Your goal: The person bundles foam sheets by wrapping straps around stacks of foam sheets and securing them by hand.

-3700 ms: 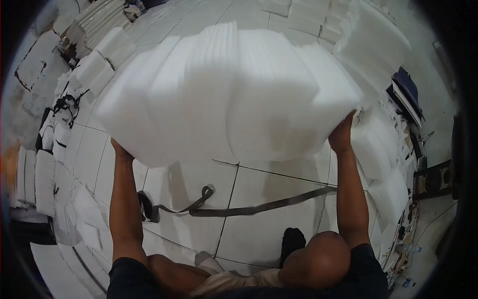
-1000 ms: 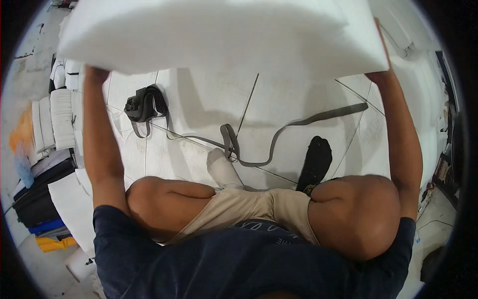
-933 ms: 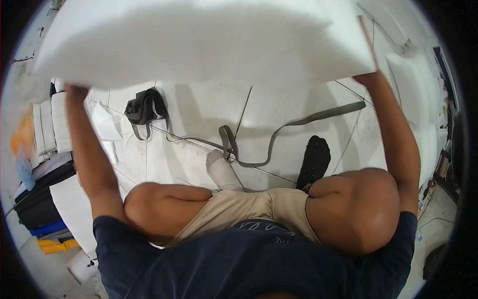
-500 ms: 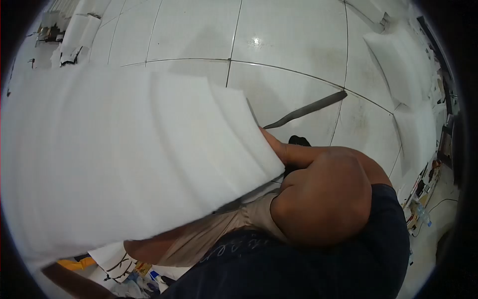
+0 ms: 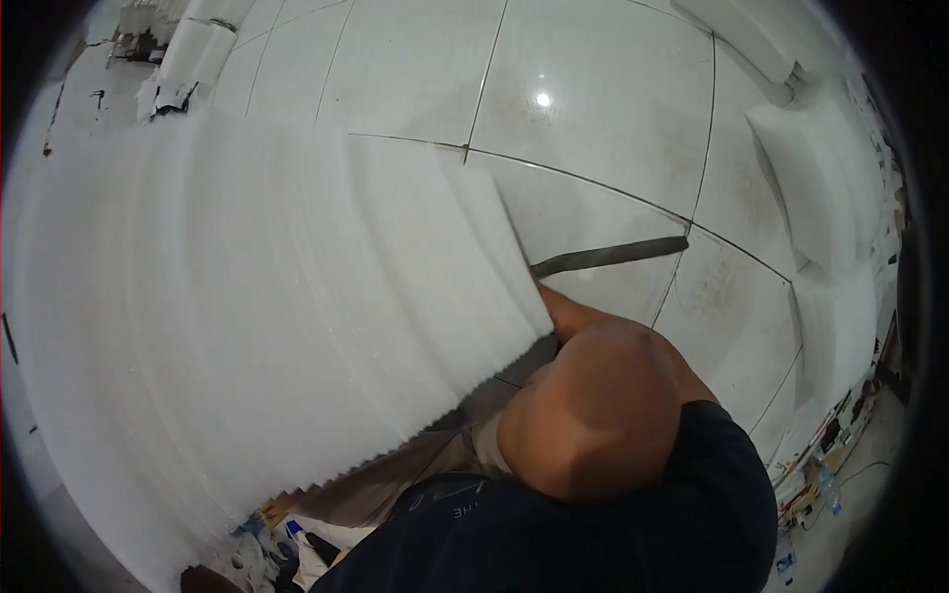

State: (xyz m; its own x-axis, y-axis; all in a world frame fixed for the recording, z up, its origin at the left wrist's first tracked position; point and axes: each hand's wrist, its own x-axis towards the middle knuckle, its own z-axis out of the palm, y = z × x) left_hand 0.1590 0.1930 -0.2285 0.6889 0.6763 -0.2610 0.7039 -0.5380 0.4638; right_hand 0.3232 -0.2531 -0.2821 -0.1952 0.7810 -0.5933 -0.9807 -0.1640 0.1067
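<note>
A wide stack of white, soft-looking sheets [image 5: 267, 306] filled the left half of the view, from 11 o'clock round to 7 o'clock. Its long axis ran slantwise, one end toward 2 o'clock and the other toward 8 o'clock. The jagged near edge faced 5 o'clock and crossed above the person's lap.

The right forearm reached from a dark sleeve toward 10 o'clock, passing behind a raised bare knee [image 5: 593, 405]. The right hand [image 5: 552, 304] grasped the stack's right end, just right of center. Its fingers were hidden, so how far open the grip was could not be told. The left hand [image 5: 208, 581] was a small dark patch at 7 o'clock, touching the stack's lower corner; most of it was out of sight, and its grip could not be told.

A flat gray strap [image 5: 613, 255] lay on the white tiled floor [image 5: 593, 173], emerging from behind the stack's right end and pointing to 2 o'clock. More white sheets [image 5: 825, 178] lay along the right side, between 1 and 4 o'clock. A clear bottle [image 5: 828, 491] was at 4 o'clock.
</note>
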